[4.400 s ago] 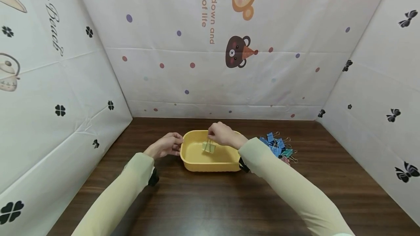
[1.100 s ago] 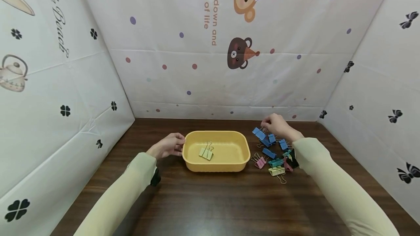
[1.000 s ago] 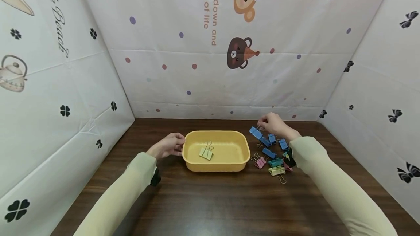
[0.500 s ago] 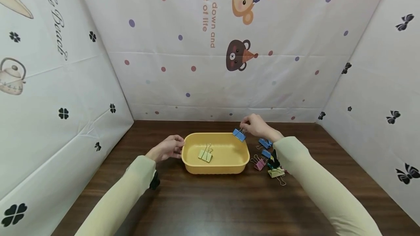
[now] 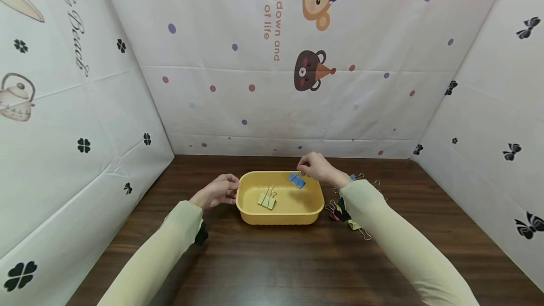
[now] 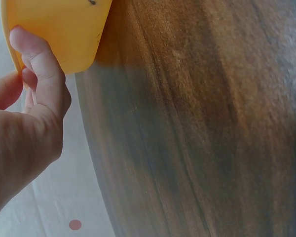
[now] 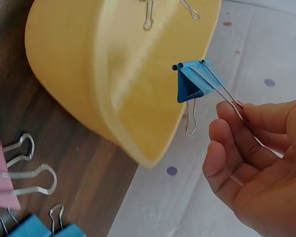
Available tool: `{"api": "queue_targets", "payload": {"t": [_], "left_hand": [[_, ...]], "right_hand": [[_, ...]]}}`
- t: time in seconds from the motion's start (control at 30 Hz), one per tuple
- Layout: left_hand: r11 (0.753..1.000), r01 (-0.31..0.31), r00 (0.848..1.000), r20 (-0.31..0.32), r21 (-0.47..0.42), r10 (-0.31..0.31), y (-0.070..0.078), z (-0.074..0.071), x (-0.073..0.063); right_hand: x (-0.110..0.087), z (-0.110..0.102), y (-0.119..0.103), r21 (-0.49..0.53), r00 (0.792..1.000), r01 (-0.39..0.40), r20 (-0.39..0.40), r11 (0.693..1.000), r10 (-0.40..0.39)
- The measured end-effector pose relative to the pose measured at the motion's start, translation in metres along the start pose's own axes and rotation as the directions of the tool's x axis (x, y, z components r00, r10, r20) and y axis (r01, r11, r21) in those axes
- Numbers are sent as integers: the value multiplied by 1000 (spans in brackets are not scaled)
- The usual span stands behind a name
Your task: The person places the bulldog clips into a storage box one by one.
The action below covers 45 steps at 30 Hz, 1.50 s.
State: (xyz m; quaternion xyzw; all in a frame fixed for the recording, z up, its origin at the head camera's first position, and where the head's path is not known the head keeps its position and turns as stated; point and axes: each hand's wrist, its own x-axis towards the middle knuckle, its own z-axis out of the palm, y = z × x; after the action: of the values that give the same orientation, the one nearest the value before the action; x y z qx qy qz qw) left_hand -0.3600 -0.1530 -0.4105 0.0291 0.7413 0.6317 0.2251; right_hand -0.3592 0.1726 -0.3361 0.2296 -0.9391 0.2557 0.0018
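Note:
A yellow plastic basin (image 5: 278, 219) stands on the brown table, and my left hand (image 5: 216, 191) pinches its left rim between thumb and fingers, as the left wrist view shows. My right hand (image 5: 319, 168) is over the basin's back right corner. Between thumb and forefinger it pinches one wire handle of a blue binder clip (image 7: 195, 81), which hangs with its other handle pointing down. A pale yellow-green binder clip (image 5: 267, 201) lies on the basin floor, left of the middle.
Right of the basin lies a heap of binder clips, partly hidden by my right sleeve. It includes a pink clip (image 7: 2, 182), blue clips (image 7: 32, 228) and a yellow-green clip (image 5: 353, 225). White printed sheets (image 5: 272, 107) wall the table at the back and both sides.
My right hand has let go of the yellow-green clip in the basin, picked up a blue clip from the heap and carried it left over the basin. My left hand stays at the rim.

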Motion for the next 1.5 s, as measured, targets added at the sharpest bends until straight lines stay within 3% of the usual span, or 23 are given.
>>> {"api": "queue_targets", "payload": {"t": [0.2, 0.53, 0.9, 1.13, 1.5], "left_hand": [[1000, 4, 1000, -7, 4, -4, 1, 2, 0], [1000, -5, 1000, -1, 2, 5, 1, 1, 1], [1000, 7, 1000, -20, -7, -7, 0, 1, 1], [1000, 5, 1000, -20, 3, -5, 0, 1, 0], [1000, 1, 1000, -19, 6, -1, 0, 0, 1]], "right_hand": [[1, 11, -7, 0, 1000, -10, 27, 1000, 10], [5, 25, -11, -2, 995, 69, 74, 998, -69], [4, 35, -11, 22, 990, 58, 124, 998, -60], [3, 21, -6, -39, 997, 59, 44, 998, -57], [-12, -16, 25, 0, 998, -25, -62, 1000, 25]]}}
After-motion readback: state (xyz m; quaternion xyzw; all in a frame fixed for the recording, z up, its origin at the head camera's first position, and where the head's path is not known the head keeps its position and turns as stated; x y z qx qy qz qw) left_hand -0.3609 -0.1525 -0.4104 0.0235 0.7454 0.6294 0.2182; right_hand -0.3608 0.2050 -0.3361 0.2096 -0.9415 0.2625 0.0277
